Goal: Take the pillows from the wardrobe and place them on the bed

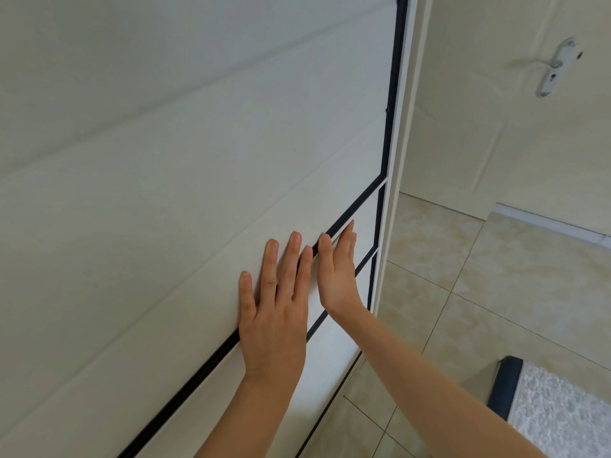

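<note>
Beige marbled floor tiles (496, 285) fill the lower right; a cream door (515, 127) (metal handle (558, 66)) stands upper right.

I see a home bedroom: a white wardrobe (198, 160), a door handle (555, 66), tiled floor (463, 276) and a mat (558, 421).

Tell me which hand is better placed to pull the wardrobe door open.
Probably the right hand: its fingertips sit at the dark gap along the wardrobe door edge. The left hand lies flat on the panel, gripping nothing.
</note>
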`<state>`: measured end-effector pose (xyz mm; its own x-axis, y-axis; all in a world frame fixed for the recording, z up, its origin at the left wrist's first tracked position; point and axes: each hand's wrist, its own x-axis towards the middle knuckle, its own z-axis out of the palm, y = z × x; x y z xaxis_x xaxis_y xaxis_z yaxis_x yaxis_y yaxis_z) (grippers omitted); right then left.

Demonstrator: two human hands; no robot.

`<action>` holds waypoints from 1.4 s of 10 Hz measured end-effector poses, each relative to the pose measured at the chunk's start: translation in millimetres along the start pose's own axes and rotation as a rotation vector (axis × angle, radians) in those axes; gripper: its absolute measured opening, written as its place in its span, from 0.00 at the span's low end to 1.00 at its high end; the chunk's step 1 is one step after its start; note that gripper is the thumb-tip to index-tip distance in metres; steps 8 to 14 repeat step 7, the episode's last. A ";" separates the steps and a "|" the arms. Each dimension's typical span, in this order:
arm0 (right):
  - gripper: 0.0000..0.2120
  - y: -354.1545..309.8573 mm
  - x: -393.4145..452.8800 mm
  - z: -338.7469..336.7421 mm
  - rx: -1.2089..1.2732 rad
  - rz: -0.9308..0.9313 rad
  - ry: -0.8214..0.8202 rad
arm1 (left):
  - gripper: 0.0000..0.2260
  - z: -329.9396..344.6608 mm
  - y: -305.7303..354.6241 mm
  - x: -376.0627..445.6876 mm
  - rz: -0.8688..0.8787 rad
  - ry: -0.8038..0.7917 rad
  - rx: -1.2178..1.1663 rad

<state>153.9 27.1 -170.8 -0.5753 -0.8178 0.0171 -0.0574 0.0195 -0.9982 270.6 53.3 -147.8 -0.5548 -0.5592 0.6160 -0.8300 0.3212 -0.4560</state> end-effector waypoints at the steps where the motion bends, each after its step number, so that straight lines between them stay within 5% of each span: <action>1: 0.36 0.3 0.6 -2.1 -0.009 -0.002 -0.001 | 0.31 0.6 1.4 2.7 -0.007 -0.002 0.002; 4: 0.38 -19.0 -28.7 -12.9 0.034 0.144 -0.026 | 0.32 -33.0 -15.9 -19.4 -0.066 -0.076 -0.128; 6: 0.13 -1.0 -27.8 -44.0 -0.072 0.168 0.012 | 0.33 -36.6 10.0 -14.7 0.051 -0.255 -0.428; 14: 0.16 24.5 -60.5 -47.4 -0.169 0.224 -0.032 | 0.31 -37.9 8.2 -43.0 0.045 -0.317 -0.490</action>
